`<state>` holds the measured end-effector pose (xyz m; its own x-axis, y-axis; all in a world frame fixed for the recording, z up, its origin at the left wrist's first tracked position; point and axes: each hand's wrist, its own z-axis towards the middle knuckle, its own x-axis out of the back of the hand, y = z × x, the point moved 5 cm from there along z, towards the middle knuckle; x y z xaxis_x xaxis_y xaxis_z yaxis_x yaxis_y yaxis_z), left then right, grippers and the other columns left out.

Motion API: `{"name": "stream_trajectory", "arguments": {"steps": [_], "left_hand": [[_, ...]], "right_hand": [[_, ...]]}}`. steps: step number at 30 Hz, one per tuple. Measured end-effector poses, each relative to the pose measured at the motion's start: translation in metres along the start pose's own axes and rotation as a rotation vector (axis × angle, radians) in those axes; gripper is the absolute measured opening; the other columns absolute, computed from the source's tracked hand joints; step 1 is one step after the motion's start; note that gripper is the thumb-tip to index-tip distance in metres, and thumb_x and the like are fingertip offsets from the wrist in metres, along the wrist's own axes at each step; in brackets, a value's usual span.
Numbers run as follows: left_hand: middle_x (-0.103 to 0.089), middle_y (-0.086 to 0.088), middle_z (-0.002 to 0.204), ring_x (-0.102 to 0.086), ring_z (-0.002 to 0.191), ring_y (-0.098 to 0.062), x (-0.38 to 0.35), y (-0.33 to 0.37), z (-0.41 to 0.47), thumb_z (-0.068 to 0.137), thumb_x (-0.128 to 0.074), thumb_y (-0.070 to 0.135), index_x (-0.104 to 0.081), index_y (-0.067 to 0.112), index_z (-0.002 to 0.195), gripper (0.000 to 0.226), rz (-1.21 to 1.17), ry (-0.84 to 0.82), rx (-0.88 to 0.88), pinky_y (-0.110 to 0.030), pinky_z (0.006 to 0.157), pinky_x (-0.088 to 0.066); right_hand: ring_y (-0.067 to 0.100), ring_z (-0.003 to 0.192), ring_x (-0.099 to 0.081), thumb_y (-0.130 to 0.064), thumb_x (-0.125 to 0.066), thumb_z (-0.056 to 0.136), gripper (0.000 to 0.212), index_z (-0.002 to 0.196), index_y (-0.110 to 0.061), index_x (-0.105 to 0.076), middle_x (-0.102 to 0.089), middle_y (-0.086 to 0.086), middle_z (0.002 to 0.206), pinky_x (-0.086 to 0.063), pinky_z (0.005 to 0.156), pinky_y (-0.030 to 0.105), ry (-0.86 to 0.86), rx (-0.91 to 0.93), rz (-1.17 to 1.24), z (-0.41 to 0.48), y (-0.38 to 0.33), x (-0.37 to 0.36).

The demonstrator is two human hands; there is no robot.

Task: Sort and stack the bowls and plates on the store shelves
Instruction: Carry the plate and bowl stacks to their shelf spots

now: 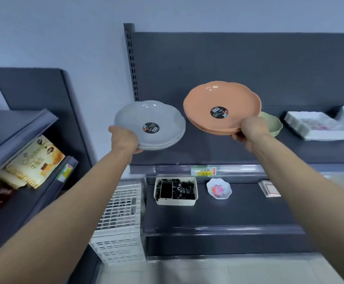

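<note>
On the lower shelf nearest the person, one small white scalloped dish with a pink flower print (pixel 219 188) still sits alone beside a white plastic basket of dark clips (pixel 176 191), so sorting looks only partly done. Above it, the left hand (pixel 126 140) grips what look like three stacked grey scalloped plastic plates (pixel 150 125), and the right hand (pixel 252 130) three orange ones (pixel 222 107), fingers clamped on the near rims, both stacks over the upper shelf (pixel 310 148). Farther back rest one pale green bowl (pixel 274 125) and white square floral plates (pixel 314 125), uncountable through blur.

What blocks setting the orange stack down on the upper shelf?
Nothing directly below the orange stack on the upper shelf. A green bowl sits just right, behind the right hand.
</note>
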<state>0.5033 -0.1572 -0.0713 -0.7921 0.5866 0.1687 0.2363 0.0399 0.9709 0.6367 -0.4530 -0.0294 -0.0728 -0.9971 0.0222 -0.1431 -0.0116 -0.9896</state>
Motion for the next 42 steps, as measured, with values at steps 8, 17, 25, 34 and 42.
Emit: {"name": "stream_trajectory", "arguments": {"steps": [8, 17, 25, 34, 42], "left_hand": [[-0.048, -0.007, 0.128, -0.056, 0.107, -0.033, -0.079, 0.009, 0.025, 0.095, -0.032, 0.006, -0.026, 0.007, 0.131, 0.037, -0.06, 0.027, 0.035, -0.043, 0.062, -0.055], [-0.048, -0.007, 0.125, -0.051, 0.101, -0.031, -0.132, -0.001, 0.05, 0.096, -0.038, 0.01, -0.024, 0.007, 0.134, 0.041, -0.113, 0.127, 0.106, -0.034, 0.047, -0.049], [-0.042, -0.011, 0.14, -0.047, 0.099, -0.03, -0.153, -0.013, 0.08, 0.099, -0.024, 0.006, -0.02, 0.005, 0.14, 0.041, -0.047, 0.174, 0.175, -0.036, 0.046, -0.043], [-0.038, -0.012, 0.142, -0.049, 0.118, -0.04, -0.157, -0.024, 0.129, 0.096, -0.026, 0.009, -0.024, 0.009, 0.137, 0.04, -0.017, 0.153, 0.218, -0.047, 0.067, -0.054], [-0.037, -0.012, 0.143, -0.046, 0.121, -0.037, -0.16, -0.033, 0.16, 0.096, -0.03, 0.008, -0.024, 0.009, 0.137, 0.041, -0.011, 0.103, 0.229, -0.044, 0.067, -0.052]], "right_hand": [[0.019, 0.055, -0.048, 0.007, -0.031, 0.088, 0.029, 0.102, -0.008, -0.052, -0.054, 0.007, 0.072, -0.045, 0.033, 0.017, -0.033, -0.094, 0.003, 0.092, 0.013, 0.013], [0.016, 0.059, -0.05, 0.005, -0.033, 0.093, 0.025, 0.101, -0.011, -0.05, -0.053, 0.005, 0.072, -0.046, 0.033, 0.019, -0.185, -0.176, -0.13, 0.175, 0.037, -0.002], [0.02, 0.058, -0.05, 0.007, -0.043, 0.093, 0.019, 0.104, -0.007, -0.051, -0.052, 0.011, 0.073, -0.045, 0.029, 0.02, -0.241, -0.295, -0.201, 0.217, 0.076, -0.023], [0.018, 0.058, -0.051, 0.01, -0.061, 0.084, 0.021, 0.081, -0.009, -0.051, -0.055, 0.009, 0.072, -0.047, 0.031, 0.019, -0.229, -0.392, -0.169, 0.234, 0.103, -0.044], [0.021, 0.058, -0.052, 0.008, -0.063, 0.083, 0.018, 0.096, -0.003, -0.055, -0.056, 0.012, 0.072, -0.048, 0.032, 0.02, -0.176, -0.4, -0.188, 0.241, 0.117, -0.049]]}}
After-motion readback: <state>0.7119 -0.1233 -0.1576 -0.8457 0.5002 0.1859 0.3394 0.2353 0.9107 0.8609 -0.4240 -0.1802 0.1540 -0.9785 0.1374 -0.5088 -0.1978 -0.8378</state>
